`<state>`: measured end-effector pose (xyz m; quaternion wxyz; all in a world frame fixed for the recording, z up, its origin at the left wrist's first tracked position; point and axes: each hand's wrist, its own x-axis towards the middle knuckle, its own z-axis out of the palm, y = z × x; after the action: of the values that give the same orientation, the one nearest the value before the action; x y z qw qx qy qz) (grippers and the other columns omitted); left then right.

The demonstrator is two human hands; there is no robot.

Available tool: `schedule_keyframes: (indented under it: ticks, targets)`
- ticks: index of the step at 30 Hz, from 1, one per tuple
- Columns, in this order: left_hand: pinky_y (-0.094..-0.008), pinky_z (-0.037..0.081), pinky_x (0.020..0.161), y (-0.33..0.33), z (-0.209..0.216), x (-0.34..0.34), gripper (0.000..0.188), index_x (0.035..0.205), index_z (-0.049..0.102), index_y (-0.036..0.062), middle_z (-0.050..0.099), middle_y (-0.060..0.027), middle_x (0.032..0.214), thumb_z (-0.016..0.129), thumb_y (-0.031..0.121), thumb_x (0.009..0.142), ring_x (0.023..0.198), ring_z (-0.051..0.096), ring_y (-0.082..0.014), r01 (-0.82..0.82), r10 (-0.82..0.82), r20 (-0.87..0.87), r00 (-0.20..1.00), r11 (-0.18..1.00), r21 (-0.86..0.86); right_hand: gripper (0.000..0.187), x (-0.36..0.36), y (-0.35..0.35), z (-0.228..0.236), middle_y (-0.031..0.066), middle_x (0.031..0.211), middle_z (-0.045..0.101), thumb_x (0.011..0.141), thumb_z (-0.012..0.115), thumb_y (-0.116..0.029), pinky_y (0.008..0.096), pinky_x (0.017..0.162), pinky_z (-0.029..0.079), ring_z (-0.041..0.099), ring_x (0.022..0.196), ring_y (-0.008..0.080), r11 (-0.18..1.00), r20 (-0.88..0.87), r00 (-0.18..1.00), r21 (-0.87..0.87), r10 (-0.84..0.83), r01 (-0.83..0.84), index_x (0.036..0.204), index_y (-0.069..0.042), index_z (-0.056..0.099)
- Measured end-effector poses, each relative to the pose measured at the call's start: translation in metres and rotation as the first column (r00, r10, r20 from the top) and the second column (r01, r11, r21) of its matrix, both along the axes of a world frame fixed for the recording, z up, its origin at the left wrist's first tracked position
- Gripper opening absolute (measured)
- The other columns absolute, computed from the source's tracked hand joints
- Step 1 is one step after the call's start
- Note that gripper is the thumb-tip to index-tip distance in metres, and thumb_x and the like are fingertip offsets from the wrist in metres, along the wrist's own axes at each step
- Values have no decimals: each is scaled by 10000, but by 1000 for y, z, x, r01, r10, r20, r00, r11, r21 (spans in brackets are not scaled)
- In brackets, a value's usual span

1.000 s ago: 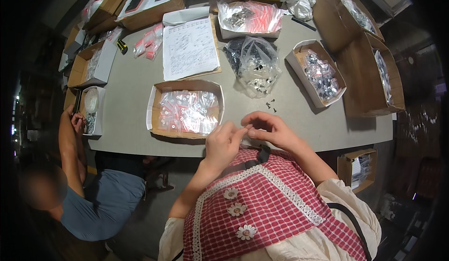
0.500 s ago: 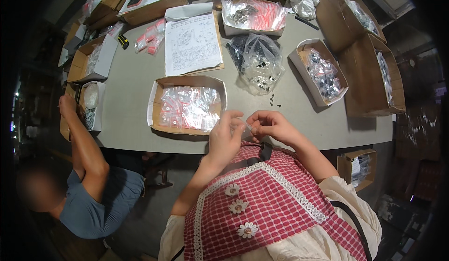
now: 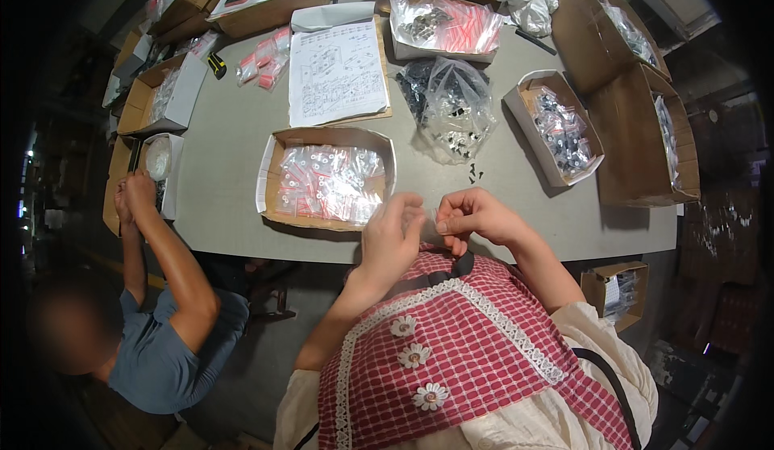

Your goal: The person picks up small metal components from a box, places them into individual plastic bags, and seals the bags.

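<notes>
At the table's near edge, my left hand and my right hand face each other. A small clear plastic bag shows between them, hard to make out against the grey table. The fingertips and thumb of my right hand pinch its edge. My left fingers are curled around its other side, and what they cover is hidden. Just left of my hands stands a shallow cardboard box with many small zip bags of white round washers. Beyond my right hand lie several small black screws.
A clear bag of dark and black parts lies ahead. Open boxes of bagged parts stand right, another at the back. A printed drawing sheet and yellow cutter lie left. A co-worker's hands work at the far left.
My right hand has shifted slightly right, widening the gap between my hands. The co-worker's two hands have come together near the left boxes. The whole view has shifted slightly.
</notes>
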<state>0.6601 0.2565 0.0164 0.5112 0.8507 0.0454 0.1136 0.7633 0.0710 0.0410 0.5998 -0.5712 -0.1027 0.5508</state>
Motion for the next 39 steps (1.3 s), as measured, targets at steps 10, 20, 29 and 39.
schedule_keyframes:
  ticks: [10, 20, 29, 39]
  targets:
    - [-257, 421, 557, 0, 18, 0, 210, 829, 653, 0, 608, -69, 648, 684, 187, 918, 580, 521, -90, 124, -152, -181, 972, 980, -159, 214, -19, 9, -3, -60, 704, 540, 854, 764, -174, 216, 583, 382, 462, 667, 22, 999, 215, 976, 31, -24, 18, 760, -53, 614]
    - [-301, 435, 519, -1, 12, -5, 133, 820, 631, 19, 620, -73, 665, 666, 128, 887, 595, 582, -93, 95, -181, -207, 962, 926, -365, 160, -24, 8, -6, -8, 663, 612, 881, 654, -131, 239, 541, 425, 555, 594, 64, 990, 132, 981, 26, -139, 137, 760, -42, 600]
    - [-403, 505, 764, -2, 19, 3, 276, 1009, 627, 33, 643, -119, 945, 724, 92, 757, 886, 626, -318, 18, -74, 154, 985, 941, 339, 146, -24, 22, -12, 44, 681, 615, 816, 665, -72, 267, 607, 486, 601, 626, 106, 927, 764, 614, -54, -200, 370, 915, -24, 569]
    - [-391, 512, 865, 1, 11, 6, 375, 1127, 625, 10, 655, -130, 1092, 721, 108, 778, 1011, 630, -306, 178, -256, 117, 960, 874, 451, 301, -17, 15, -19, 35, 711, 606, 851, 699, -89, 265, 628, 478, 598, 680, 95, 964, 545, 814, -41, -201, 265, 1102, -37, 541]
